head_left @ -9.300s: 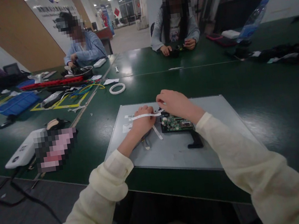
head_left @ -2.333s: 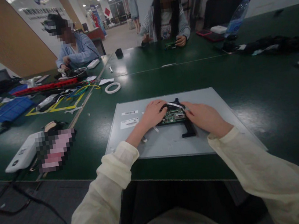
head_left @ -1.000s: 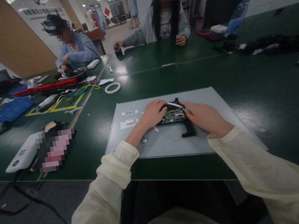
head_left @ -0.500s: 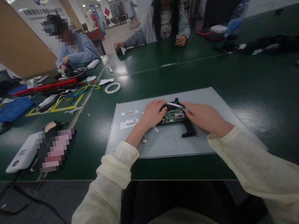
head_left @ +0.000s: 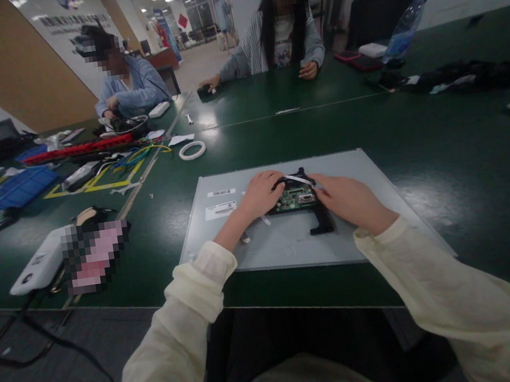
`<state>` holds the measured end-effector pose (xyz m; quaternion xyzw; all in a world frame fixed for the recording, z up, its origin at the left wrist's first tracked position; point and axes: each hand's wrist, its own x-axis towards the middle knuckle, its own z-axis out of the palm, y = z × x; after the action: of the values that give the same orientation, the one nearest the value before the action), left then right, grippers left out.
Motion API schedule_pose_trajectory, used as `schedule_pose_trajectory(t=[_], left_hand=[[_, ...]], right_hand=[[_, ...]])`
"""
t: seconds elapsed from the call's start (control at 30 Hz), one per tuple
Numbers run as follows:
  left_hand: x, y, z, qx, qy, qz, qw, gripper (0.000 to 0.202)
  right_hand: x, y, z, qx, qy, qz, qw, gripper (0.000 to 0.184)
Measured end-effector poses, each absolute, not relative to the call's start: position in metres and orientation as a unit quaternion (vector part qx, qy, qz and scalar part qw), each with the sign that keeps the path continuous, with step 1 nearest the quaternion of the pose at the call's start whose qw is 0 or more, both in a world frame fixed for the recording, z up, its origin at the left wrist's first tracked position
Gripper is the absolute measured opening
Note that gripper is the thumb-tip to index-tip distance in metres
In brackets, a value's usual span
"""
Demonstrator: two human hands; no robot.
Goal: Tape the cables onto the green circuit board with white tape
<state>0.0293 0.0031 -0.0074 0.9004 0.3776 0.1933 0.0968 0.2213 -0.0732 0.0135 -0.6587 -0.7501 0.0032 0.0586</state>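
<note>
A grey metal panel (head_left: 367, 175) lies flat on the green table in front of me. On it sits a small green circuit board (head_left: 298, 197) with a black bracket (head_left: 322, 219) and a white flat ribbon cable (head_left: 299, 178) arching over it. My left hand (head_left: 260, 195) grips the board's left edge, fingers curled down. My right hand (head_left: 348, 200) presses on the board's right side, its fingertips pinching the ribbon cable's end.
A roll of white tape (head_left: 192, 150) lies beyond the panel. At left are a white device (head_left: 40, 266), a blue tray (head_left: 17, 188), coloured wires (head_left: 145, 152) and a red strip (head_left: 78, 147). Two people work across the table; dark items (head_left: 466, 76) lie far right.
My hands have stayed put on the board over the last two seconds. Earlier they held the ribbon cable stretched out above the panel. The person opposite has reached a hand out to the left.
</note>
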Motion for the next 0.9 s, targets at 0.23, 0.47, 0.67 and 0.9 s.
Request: schedule_pose_trajectory(t=[0.23, 0.47, 0.67, 0.9], left_hand=[[0.030, 0.004, -0.011, 0.897, 0.381, 0.203, 0.091, 0.034], [0.027, 0.003, -0.011, 0.887, 0.406, 0.197, 0.095, 0.035], [0.024, 0.005, -0.008, 0.881, 0.424, 0.189, 0.094, 0.033], [0.024, 0.001, -0.010, 0.873, 0.437, 0.209, 0.062, 0.036]], right_hand=[[0.213, -0.076, 0.018, -0.605, -0.768, 0.001, 0.210, 0.034], [0.197, -0.085, 0.018, -0.360, -0.894, 0.068, 0.258, 0.043], [0.183, -0.094, 0.017, -0.295, -0.930, 0.038, 0.216, 0.049], [0.175, -0.105, 0.016, -0.272, -0.954, 0.042, 0.122, 0.056]])
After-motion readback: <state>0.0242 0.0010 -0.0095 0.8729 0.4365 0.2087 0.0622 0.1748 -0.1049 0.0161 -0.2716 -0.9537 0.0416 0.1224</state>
